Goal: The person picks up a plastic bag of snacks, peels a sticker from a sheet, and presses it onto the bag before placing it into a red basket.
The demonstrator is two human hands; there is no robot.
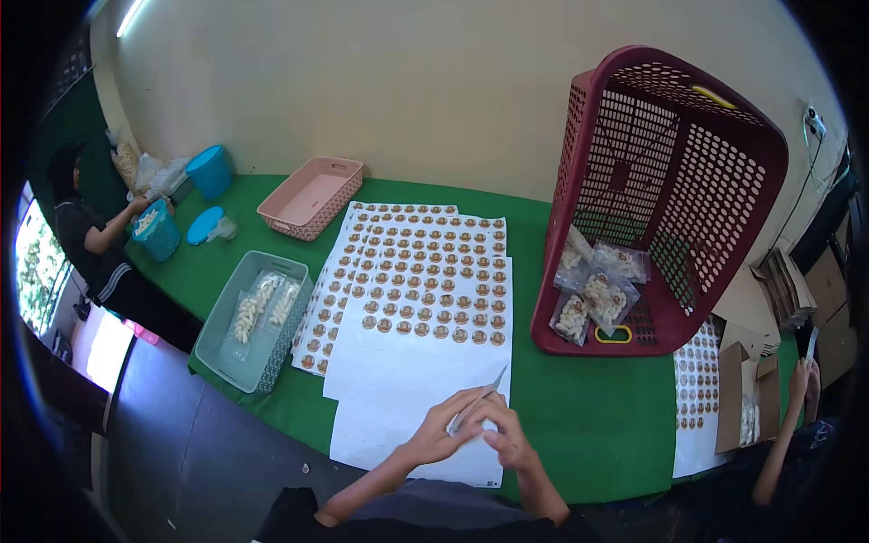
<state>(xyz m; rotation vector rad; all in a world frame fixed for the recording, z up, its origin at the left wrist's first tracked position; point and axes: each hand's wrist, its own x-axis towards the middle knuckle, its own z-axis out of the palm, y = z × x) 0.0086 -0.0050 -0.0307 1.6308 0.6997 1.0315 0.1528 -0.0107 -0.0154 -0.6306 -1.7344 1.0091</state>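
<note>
Left hand grips a thin packet above the sticker sheet; right hand, fingers curled, seems to steady it, its grip unclear.

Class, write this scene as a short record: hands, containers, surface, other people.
Left hand: holding a thin pale item
Right hand: close against it, contact partly hidden
Below hands: label sheets, nearest part blank
Left of sheets: green tray with filled packets
Behind tray: pink basket
Right of sheets: maroon basket, packets inside
Surface: green cloth
Others: person far left at blue tub; another person's arm far right
</note>
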